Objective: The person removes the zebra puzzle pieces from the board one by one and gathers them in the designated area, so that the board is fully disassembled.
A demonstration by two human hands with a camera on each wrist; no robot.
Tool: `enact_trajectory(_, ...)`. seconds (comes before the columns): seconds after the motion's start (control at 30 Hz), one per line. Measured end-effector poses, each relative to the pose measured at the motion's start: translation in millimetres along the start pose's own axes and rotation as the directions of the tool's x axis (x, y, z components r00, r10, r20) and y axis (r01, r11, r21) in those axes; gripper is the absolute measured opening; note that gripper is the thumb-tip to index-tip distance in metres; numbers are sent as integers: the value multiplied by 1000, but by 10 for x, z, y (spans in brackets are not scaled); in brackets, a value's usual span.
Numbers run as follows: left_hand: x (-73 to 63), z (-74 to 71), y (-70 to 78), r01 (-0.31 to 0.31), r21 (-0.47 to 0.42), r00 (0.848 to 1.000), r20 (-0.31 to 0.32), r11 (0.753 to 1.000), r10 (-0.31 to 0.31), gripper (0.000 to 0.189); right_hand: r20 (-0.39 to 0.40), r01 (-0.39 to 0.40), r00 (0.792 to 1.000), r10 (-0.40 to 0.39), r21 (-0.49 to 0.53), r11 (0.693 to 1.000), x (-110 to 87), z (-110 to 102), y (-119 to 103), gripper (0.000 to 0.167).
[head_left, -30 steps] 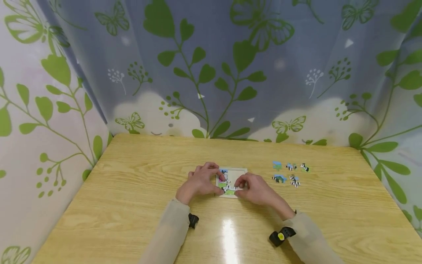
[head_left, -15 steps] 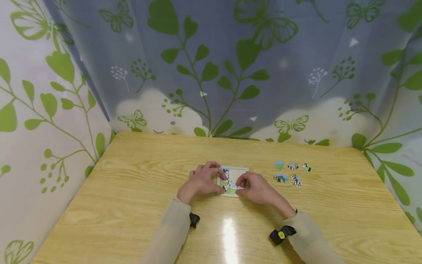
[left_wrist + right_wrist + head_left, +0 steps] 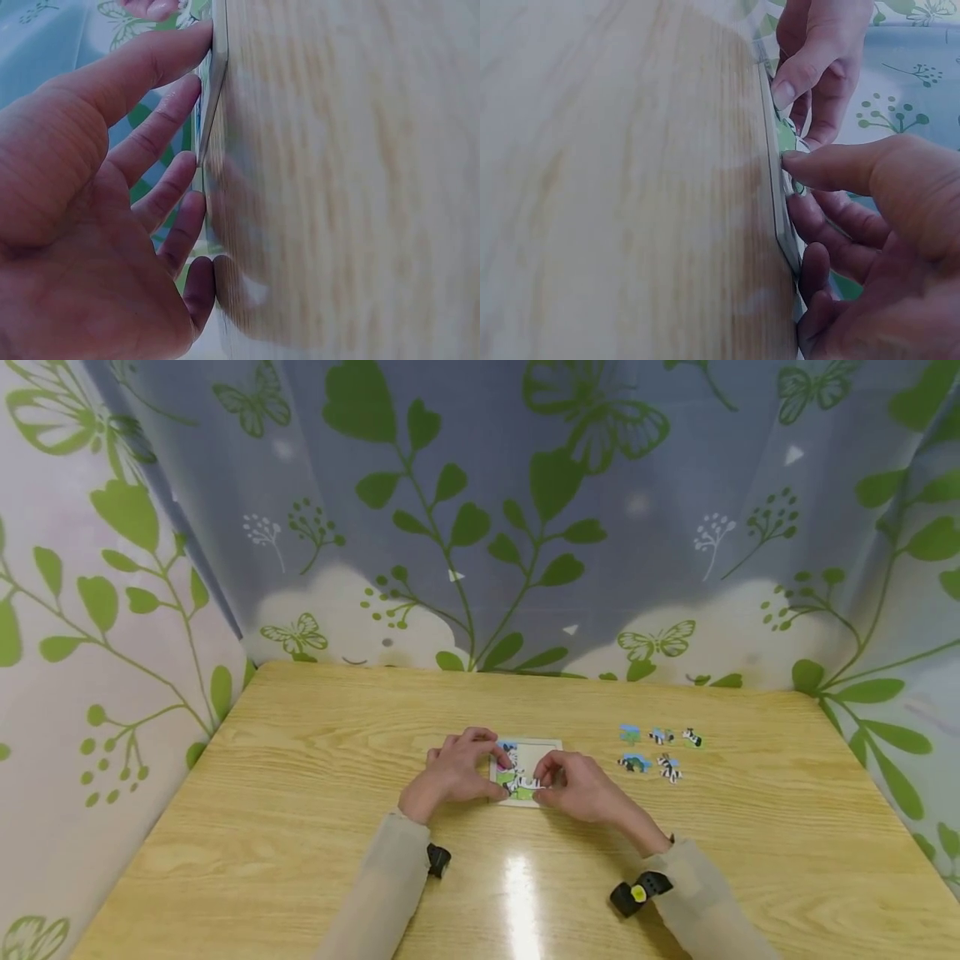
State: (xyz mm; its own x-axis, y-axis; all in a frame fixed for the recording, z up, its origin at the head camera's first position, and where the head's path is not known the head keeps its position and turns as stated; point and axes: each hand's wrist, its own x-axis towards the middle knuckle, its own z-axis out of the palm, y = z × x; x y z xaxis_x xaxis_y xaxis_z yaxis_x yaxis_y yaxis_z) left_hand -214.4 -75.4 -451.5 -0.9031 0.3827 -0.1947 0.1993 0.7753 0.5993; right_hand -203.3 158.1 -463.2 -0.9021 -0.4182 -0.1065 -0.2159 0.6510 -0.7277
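Two hands at the puzzle board, as observed across the tabletop (image 3: 352, 735). The board (image 3: 537, 753) lay at the middle of the tabletop, its left part filled by an assembled section (image 3: 506, 778) and its far right part bare. The left hand (image 3: 457, 768) was spread at the board's left side, thumb at the near edge, index finger over the filled part. The right hand (image 3: 581, 787) pinched a green-and-white piece (image 3: 525, 794) by its right end, between thumb and index finger, in the board's near part. Over the preceding second both hands had scarcely moved; the chief change was slight, the piece's white portion showing more plainly beside the assembled section. This suggested fine adjustment rather than carrying; whether the piece lay flush could not be told. To the right, the far row of three pieces (image 3: 629, 732) and the near row of two (image 3: 669, 768) had stayed put, so the board appeared well short of complete.
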Motion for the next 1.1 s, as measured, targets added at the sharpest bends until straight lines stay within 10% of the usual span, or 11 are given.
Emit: enact_trajectory(1.1,-24,8,25,-22,21,1000,-15,1000,22,26,-20,26,1000,-21,297,955,-215,-277,218,17)
